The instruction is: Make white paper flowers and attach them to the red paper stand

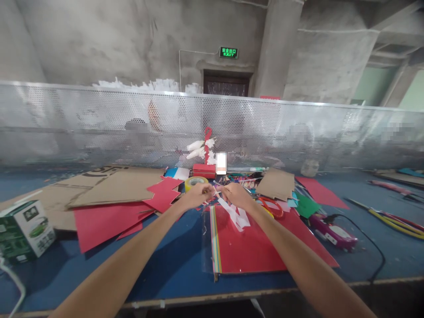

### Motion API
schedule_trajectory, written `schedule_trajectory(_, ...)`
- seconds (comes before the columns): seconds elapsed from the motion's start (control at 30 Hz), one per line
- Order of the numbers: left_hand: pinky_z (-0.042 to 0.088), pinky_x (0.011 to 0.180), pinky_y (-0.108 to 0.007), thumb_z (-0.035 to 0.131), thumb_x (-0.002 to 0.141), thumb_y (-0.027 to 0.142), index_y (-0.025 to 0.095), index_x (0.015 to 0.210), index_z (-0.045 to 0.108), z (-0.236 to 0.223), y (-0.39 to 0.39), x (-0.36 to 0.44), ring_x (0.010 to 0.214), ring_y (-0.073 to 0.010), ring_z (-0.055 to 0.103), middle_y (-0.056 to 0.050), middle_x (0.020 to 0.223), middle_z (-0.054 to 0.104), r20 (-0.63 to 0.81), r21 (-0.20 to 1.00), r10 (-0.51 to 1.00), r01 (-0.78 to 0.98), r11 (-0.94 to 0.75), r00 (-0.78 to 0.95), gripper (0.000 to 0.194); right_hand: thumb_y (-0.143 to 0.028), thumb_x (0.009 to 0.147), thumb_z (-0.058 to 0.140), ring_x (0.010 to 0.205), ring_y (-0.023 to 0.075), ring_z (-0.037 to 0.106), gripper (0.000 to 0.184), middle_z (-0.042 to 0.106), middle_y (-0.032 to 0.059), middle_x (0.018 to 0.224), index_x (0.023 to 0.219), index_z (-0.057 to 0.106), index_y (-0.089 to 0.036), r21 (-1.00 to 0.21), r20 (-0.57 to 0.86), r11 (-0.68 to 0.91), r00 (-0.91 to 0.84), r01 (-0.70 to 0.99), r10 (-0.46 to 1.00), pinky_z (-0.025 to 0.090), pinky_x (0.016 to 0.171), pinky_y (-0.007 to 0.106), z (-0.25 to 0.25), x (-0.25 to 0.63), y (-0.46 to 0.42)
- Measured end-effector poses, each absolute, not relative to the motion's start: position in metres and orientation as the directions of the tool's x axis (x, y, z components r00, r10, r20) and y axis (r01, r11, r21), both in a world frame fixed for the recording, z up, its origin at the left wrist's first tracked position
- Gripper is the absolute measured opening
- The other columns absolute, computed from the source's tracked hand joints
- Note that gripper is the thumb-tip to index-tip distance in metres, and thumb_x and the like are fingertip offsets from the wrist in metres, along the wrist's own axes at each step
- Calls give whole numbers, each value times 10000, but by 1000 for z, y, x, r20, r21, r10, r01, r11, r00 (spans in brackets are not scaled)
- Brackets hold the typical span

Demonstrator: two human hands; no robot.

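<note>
My left hand [198, 195] and my right hand [237, 195] meet above the middle of the table, fingertips pinched close together. Between them shows a small pale piece of white paper [217, 192], which both hands seem to grip. Below my right hand, cut strips of white paper [239, 220] lie over a stack of red paper [255, 254] in a clear sleeve, with coloured sheet edges along its left side. A roll of yellow tape [196, 181] stands just behind my left hand. Orange-red scissor handles [274, 207] lie partly hidden beside my right forearm.
Cardboard sheets [115, 187] and red paper [109, 221] cover the left side, beside a green-and-white carton [28, 229]. White flowers on a red stand [204, 170] rise behind. At right are a purple device [334, 234] with a black cord, and long-handled tools [391, 218]. A perforated metal screen [99, 128] closes the back.
</note>
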State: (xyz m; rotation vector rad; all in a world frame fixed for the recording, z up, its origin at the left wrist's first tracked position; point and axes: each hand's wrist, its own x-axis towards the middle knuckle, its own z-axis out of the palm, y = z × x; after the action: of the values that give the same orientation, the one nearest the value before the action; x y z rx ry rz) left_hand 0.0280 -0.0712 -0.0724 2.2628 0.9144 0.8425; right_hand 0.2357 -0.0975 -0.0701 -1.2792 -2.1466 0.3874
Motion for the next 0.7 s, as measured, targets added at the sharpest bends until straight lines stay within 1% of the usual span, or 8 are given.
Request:
schedule_trajectory(0.07, 439, 579, -248, 580, 824, 415, 151, 821, 639, -72, -70, 27, 614, -145, 566, -20, 692, 618, 331, 696, 753, 391, -602, 569, 271, -544, 965, 360, 445, 122, 570, 605, 625, 15, 495, 583, 641, -167, -545, 369, 513, -360, 663, 857, 406, 557, 231, -70, 235, -98)
schedule_trajectory(0.13, 441, 585, -246, 592, 816, 429, 149, 808, 637, -73, -69, 26, 622, -144, 569, -22, 696, 623, 318, 718, 760, 380, -583, 566, 284, -498, 931, 473, 549, 136, 624, 448, 703, 28, 652, 735, 701, -165, -569, 423, 557, -366, 605, 829, 428, 588, 228, -69, 233, -99)
schedule_trajectory(0.2, 442, 588, -243, 603, 808, 437, 148, 810, 639, -73, -67, 25, 622, -141, 572, -21, 698, 627, 309, 733, 766, 372, -570, 564, 291, -419, 877, 587, 661, 150, 658, 279, 736, 36, 794, 876, 716, -172, -580, 479, 596, -359, 556, 801, 446, 636, 227, -68, 232, -100)
schedule_trajectory(0.27, 439, 584, -241, 611, 804, 446, 147, 817, 644, -74, -65, 24, 610, -137, 566, -17, 689, 625, 303, 741, 771, 370, -561, 561, 300, -345, 846, 633, 706, 150, 660, 193, 736, 31, 829, 907, 713, -180, -574, 509, 613, -350, 543, 786, 446, 661, 224, -69, 231, -101)
schedule_trajectory(0.33, 428, 572, -237, 622, 795, 452, 147, 814, 652, -75, -63, 23, 597, -131, 549, -12, 676, 616, 307, 740, 775, 374, -559, 553, 307, -297, 847, 630, 688, 139, 643, 141, 728, 22, 804, 863, 710, -181, -542, 526, 625, -353, 562, 773, 429, 657, 219, -69, 230, -100)
schedule_trajectory(0.43, 416, 562, -231, 635, 784, 453, 148, 796, 665, -76, -60, 22, 594, -127, 534, -6, 663, 600, 307, 737, 789, 391, -551, 532, 307, -286, 861, 616, 669, 133, 613, 140, 714, 18, 776, 834, 707, -183, -480, 544, 629, -355, 611, 760, 398, 646, 220, -70, 230, -100)
schedule_trajectory(0.57, 411, 562, -233, 634, 781, 453, 147, 779, 664, -75, -59, 22, 594, -127, 528, -4, 662, 591, 299, 743, 806, 405, -532, 510, 307, -307, 900, 571, 645, 130, 588, 253, 694, 17, 704, 719, 692, -177, -415, 532, 613, -368, 672, 763, 360, 627, 224, -67, 229, -101)
schedule_trajectory(0.7, 415, 580, -236, 618, 788, 446, 148, 792, 653, -70, -65, 23, 613, -131, 534, -6, 680, 593, 302, 751, 806, 394, -530, 510, 300, -365, 957, 477, 614, 125, 598, 401, 677, 10, 625, 665, 674, -174, -430, 468, 583, -382, 690, 797, 355, 622, 222, -66, 230, -101)
